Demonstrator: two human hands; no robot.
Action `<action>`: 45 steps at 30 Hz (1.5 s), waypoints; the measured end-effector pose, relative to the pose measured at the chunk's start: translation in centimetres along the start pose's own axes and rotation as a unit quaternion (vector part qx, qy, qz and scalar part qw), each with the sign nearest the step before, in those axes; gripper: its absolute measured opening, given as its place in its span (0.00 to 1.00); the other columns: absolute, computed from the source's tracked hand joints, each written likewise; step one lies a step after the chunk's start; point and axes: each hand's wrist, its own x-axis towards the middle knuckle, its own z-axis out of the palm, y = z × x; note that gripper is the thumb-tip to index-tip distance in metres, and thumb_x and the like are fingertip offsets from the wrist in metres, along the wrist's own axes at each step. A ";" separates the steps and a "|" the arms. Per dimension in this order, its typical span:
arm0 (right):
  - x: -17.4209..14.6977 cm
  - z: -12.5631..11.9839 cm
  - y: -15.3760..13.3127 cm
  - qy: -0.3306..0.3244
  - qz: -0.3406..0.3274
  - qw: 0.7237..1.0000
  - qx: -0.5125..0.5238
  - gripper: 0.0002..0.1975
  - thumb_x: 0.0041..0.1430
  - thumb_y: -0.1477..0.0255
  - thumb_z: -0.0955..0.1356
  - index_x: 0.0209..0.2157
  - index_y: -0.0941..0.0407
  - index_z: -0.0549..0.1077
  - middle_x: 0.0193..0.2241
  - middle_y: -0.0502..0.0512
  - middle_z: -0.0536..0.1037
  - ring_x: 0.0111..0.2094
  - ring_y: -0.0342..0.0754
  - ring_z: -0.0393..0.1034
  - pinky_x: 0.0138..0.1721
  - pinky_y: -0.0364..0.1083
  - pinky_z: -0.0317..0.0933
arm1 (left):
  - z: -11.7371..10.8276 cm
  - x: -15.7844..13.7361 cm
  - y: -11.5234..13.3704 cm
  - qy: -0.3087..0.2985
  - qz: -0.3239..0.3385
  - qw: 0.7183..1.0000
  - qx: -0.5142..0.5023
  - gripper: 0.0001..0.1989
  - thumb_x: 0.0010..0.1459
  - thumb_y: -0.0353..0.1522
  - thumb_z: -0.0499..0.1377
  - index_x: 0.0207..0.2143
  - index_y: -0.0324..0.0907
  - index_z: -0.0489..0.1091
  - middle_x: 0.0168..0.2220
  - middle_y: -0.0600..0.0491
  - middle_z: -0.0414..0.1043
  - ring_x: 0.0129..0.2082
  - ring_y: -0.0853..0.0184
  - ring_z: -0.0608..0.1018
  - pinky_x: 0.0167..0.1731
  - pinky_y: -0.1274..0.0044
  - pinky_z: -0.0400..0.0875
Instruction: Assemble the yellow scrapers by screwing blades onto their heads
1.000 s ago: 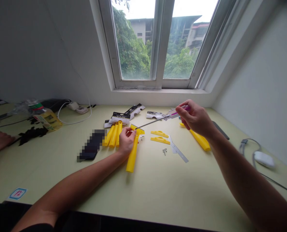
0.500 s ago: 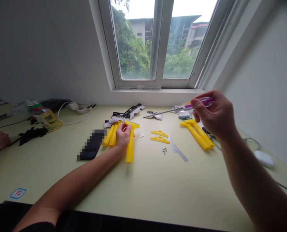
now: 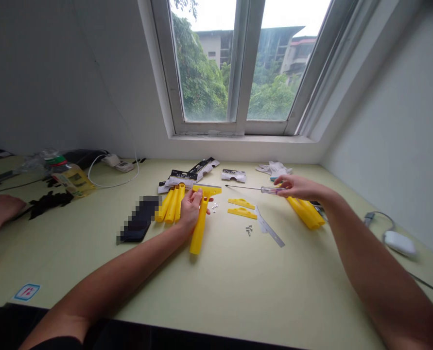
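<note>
Two grips, left hand point(image 3: 189, 213) closed round yellow scraper point(image 3: 199, 229), right hand point(image 3: 301, 187) pinching screwdriver point(image 3: 268, 190) by its handle

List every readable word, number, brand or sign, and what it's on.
"12", as best it reads: red, on the blue-bordered sticker at the table's near edge.
Black-and-white cards: printed, too small to read.
Bottle: label too blurred to read.
Held scraper, screwdriver: no legible text.
</note>
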 end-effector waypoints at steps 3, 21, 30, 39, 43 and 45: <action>0.6 1.3 -0.1 -0.018 0.018 0.995 -0.096 0.19 0.47 0.64 0.70 0.41 0.56 0.72 0.42 0.59 0.78 0.41 0.54 0.74 0.39 0.47 0.64 | 0.1 -0.3 0.2 -0.011 -0.026 0.999 -0.027 0.18 0.54 0.44 0.59 0.40 0.45 0.59 0.31 0.58 0.69 0.19 0.72 0.75 0.14 0.82 0.63; 1.5 9.9 -12.3 0.067 -0.275 0.929 -0.237 0.11 0.60 0.74 0.63 0.38 0.54 0.77 0.38 0.56 0.79 0.38 0.47 0.72 0.38 0.43 0.59 | -0.3 0.2 1.0 -0.064 -0.127 0.974 -0.176 0.13 0.57 0.39 0.48 0.36 0.40 0.66 0.34 0.46 0.74 0.14 0.72 0.69 0.13 0.79 0.58; 5.5 13.7 -14.0 0.070 -0.238 0.932 -0.265 0.12 0.60 0.71 0.62 0.31 0.57 0.76 0.33 0.60 0.78 0.33 0.50 0.71 0.31 0.45 0.56 | -0.2 0.2 1.0 -0.059 -0.142 0.975 -0.161 0.14 0.55 0.42 0.54 0.35 0.40 0.66 0.30 0.49 0.73 0.16 0.72 0.69 0.15 0.79 0.59; 4.9 12.0 -13.6 0.052 -0.236 0.948 -0.206 0.07 0.57 0.74 0.64 0.31 0.58 0.74 0.32 0.58 0.78 0.33 0.47 0.70 0.32 0.42 0.57 | 0.5 -0.5 1.3 -0.118 -0.103 0.976 -0.150 0.17 0.50 0.40 0.64 0.36 0.41 0.63 0.27 0.55 0.69 0.21 0.73 0.72 0.21 0.80 0.65; 3.2 8.0 -12.5 0.084 -0.210 0.961 -0.156 0.09 0.60 0.70 0.62 0.33 0.57 0.73 0.32 0.55 0.78 0.32 0.45 0.69 0.32 0.41 0.59 | 0.8 -0.8 1.8 -0.143 -0.114 0.974 -0.134 0.18 0.48 0.36 0.66 0.38 0.41 0.64 0.31 0.55 0.68 0.26 0.71 0.75 0.23 0.79 0.70; 2.1 6.2 -12.3 0.100 -0.206 0.969 -0.088 0.09 0.60 0.67 0.63 0.33 0.56 0.72 0.30 0.53 0.78 0.30 0.44 0.69 0.32 0.41 0.60 | 1.0 -1.0 2.1 -0.147 -0.133 0.971 -0.132 0.18 0.48 0.36 0.66 0.38 0.41 0.63 0.32 0.55 0.67 0.24 0.71 0.75 0.21 0.79 0.70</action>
